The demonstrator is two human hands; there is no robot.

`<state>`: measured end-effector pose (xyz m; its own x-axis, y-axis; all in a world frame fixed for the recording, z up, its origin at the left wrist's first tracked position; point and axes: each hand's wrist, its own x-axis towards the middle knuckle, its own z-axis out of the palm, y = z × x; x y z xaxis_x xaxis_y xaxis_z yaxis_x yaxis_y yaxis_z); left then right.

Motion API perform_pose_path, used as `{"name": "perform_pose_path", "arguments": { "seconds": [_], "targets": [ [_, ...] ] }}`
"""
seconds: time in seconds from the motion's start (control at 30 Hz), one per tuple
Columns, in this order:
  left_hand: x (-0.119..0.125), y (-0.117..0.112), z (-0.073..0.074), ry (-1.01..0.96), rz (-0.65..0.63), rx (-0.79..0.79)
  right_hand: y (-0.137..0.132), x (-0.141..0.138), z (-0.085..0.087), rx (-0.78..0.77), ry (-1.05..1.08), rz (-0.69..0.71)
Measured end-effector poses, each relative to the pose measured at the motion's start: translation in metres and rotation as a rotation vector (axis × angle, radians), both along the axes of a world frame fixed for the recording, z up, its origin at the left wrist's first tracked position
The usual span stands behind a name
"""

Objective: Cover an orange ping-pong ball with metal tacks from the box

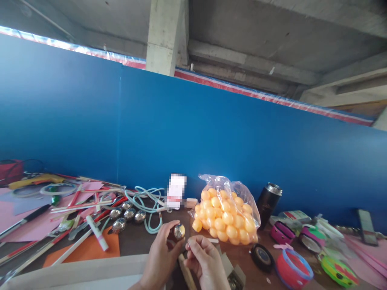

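Observation:
Between the thumb and fingers of my left hand (161, 256) is a shiny silver ball (179, 230), reflecting yellow light. Close beside it on the right, my right hand (206, 259) is closed in a pinch. Something tiny and shiny shows at its fingertips, too small to name. Below the hands lies a brown stick-like piece (186, 274), partly hidden. A small open cardboard box (238, 276) with metallic items inside sits by my right wrist. Several similar silver balls (130, 214) are grouped on the table to the left.
A clear bag of orange balls (225, 217) stands ahead, beside a black flask (269, 203). Black tape (262, 257) and a pink-and-blue round container (294, 269) lie right. Leftward are a blue cord (152, 229), a marker (97, 233), orange paper (81, 249) and sticks. A blue partition (193, 137) rises behind.

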<state>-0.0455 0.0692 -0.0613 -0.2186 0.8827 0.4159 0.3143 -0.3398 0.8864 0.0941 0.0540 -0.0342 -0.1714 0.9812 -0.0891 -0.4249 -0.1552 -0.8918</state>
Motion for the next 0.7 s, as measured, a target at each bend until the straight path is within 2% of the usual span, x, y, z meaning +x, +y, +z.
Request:
{"name": "perform_pose_path", "arguments": {
  "seconds": [0.27,0.47,0.7],
  "targets": [
    [-0.0008,-0.0008,-0.0011,0.013,-0.006,0.014,-0.0016,-0.0031,0.0026,-0.068,0.072,-0.052],
    [-0.0004,-0.0015,0.0017,0.017,-0.003,0.019,-0.0027,-0.0044,0.0024,-0.061,0.056,-0.015],
    [-0.0003,-0.0034,0.0042,0.014,-0.004,0.021,-0.0036,-0.0027,0.0032,-0.062,0.157,-0.029]
  ]
}}
